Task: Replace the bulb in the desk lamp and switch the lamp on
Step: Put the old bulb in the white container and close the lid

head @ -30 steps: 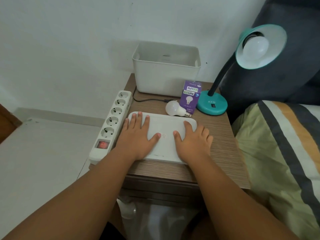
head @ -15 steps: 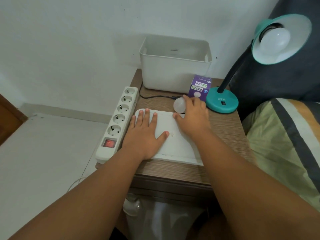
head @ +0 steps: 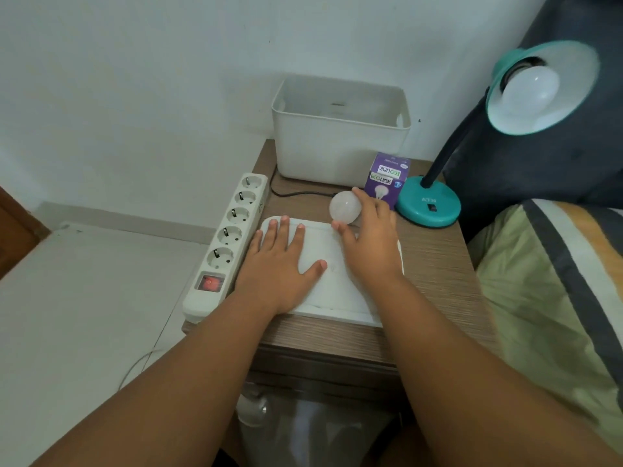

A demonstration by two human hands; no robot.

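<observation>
— Looking down from the head camera, what has the right hand [head: 369, 244] got?

— Its fingers are curled around a loose white bulb [head: 344, 207], thumb under the near side and fingertips over the top. I cannot tell whether the bulb is clear of the wooden bedside table [head: 435, 274].

— And the left hand [head: 278, 267]?

— Spread flat, palm down, holding nothing — it rests on a white lid [head: 332, 281] lying at the table's middle.

— Where is the lamp?

— The teal desk lamp [head: 428, 205] stands at about 2 o'clock from the lid, its shade up at the right with a second bulb [head: 531, 89] seated inside it, unlit.

— Any containers?

— A white open bin [head: 340, 143] at 12 o'clock, against the wall; its visible inside looks bare. A purple bulb box [head: 386, 178] stands between bin and lamp base, just behind the held bulb; I can't tell its contents.

— Anything at 9 o'clock?

— A white power strip [head: 227, 241] along the table's left edge, its red switch nearest the person.
</observation>
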